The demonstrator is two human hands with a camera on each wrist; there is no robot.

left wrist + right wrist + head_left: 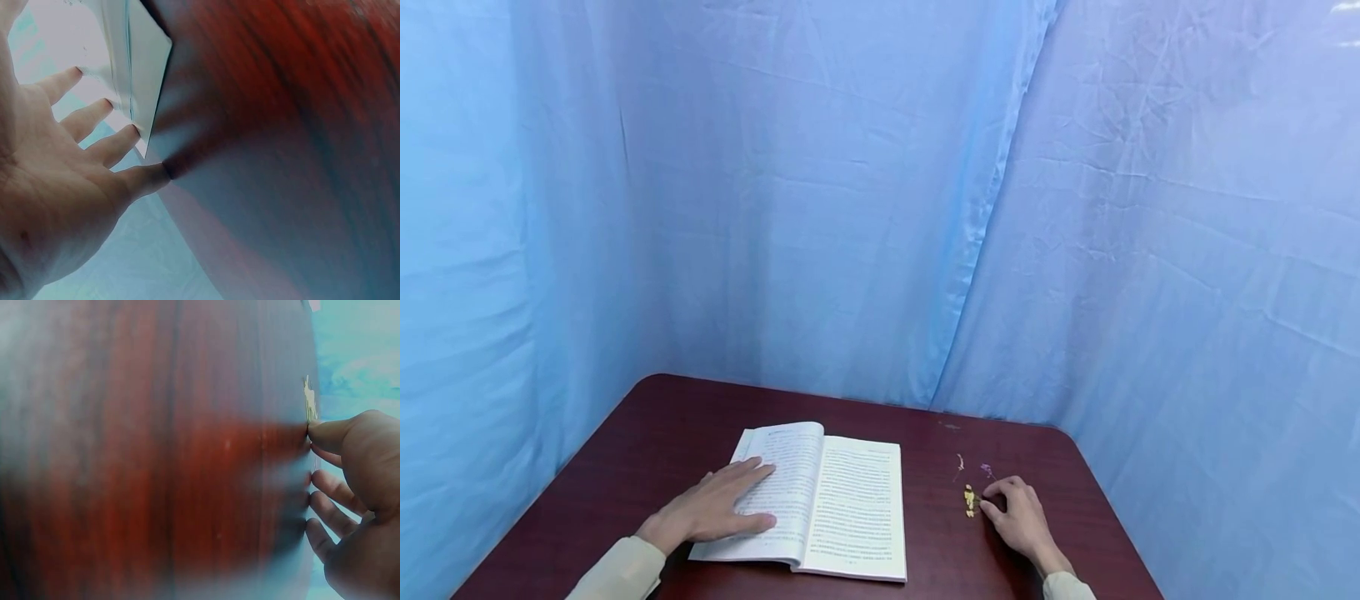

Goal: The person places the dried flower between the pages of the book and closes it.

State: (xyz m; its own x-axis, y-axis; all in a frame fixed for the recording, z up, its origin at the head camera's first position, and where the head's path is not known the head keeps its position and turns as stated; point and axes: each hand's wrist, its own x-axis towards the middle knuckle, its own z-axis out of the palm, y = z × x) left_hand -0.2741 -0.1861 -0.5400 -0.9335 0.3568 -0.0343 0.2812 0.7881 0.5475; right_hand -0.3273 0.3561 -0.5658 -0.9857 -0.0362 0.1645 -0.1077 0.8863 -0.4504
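An open book (859, 508) with printed pages lies on the dark red table. My left hand (718, 500) rests with spread fingers on its left page; the left wrist view also has this hand (69, 156) with its fingertips along the pages' edge (147, 81). To the right of the book lies a sprig of small yellow flowers (969, 501). My right hand (1021, 515) pinches its stem end between thumb and index finger, down at the tabletop. In the right wrist view the yellow flowers (309, 400) show just beyond the thumb tip.
A thin pale sprig (959, 462) and a small purple flower sprig (987, 470) lie behind the yellow one. Farther back is a faint dark sprig (951, 427). Blue curtains (850, 208) hang around the table (700, 408).
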